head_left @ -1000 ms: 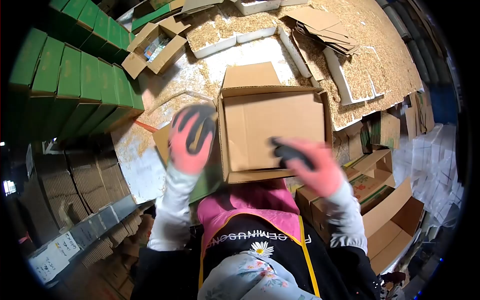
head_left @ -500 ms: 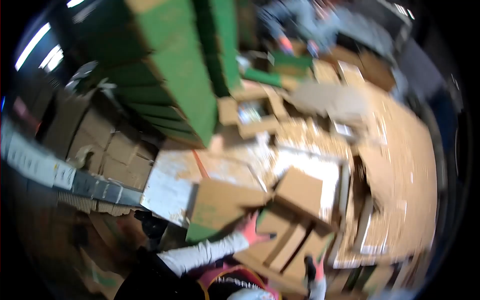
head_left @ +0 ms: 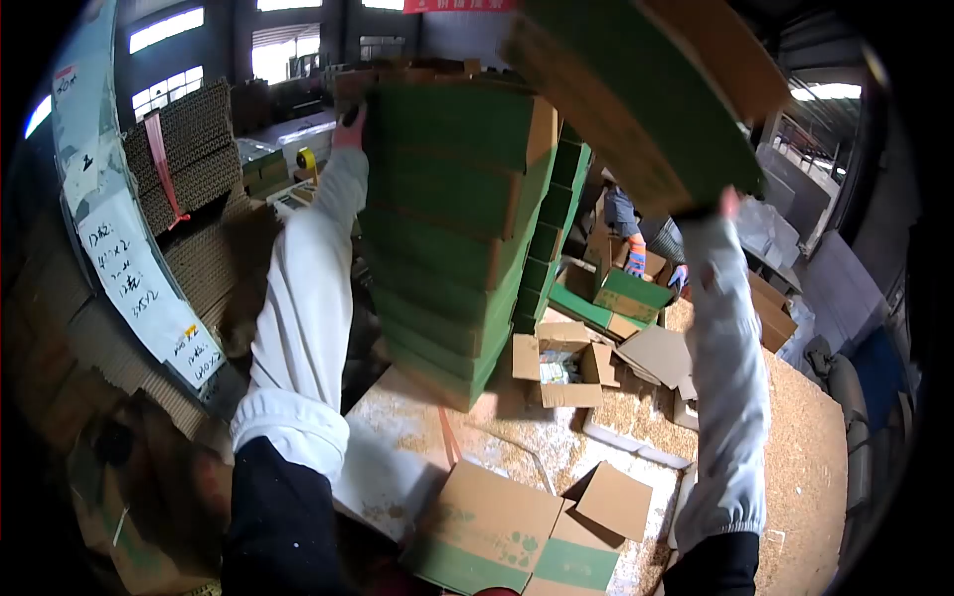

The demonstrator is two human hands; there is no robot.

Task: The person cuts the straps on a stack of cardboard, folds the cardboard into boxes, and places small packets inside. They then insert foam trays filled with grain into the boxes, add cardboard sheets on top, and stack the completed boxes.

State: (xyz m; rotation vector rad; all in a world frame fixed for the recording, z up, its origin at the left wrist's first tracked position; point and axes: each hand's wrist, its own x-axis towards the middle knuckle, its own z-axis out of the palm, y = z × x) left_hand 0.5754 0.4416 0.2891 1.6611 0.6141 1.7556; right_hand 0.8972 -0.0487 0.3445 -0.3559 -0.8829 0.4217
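My right hand (head_left: pixel 730 203) grips the lower end of a green and brown cardboard box (head_left: pixel 646 109), held up tilted at the upper right. At the left, my left hand (head_left: pixel 349 131) is raised against the upper left corner of a tall stack of green cardboard boxes (head_left: pixel 447 209). Its fingers are mostly hidden there, so whether they are closed does not show. Below, an open brown and green carton (head_left: pixel 497 517) with raised flaps lies near my body on the worktable.
A small open box (head_left: pixel 566 370) with packets inside stands beyond the stack. Loose cardboard pieces (head_left: pixel 656 356) lie on the worn tabletop (head_left: pixel 800 447). A white post with handwriting (head_left: pixel 129 258) rises at the left. Another person's gloved hand (head_left: pixel 636 255) shows at the back.
Both hands have risen from the carton near my body. The right one now holds a box high, and the left is at the stack. The view has tilted up.
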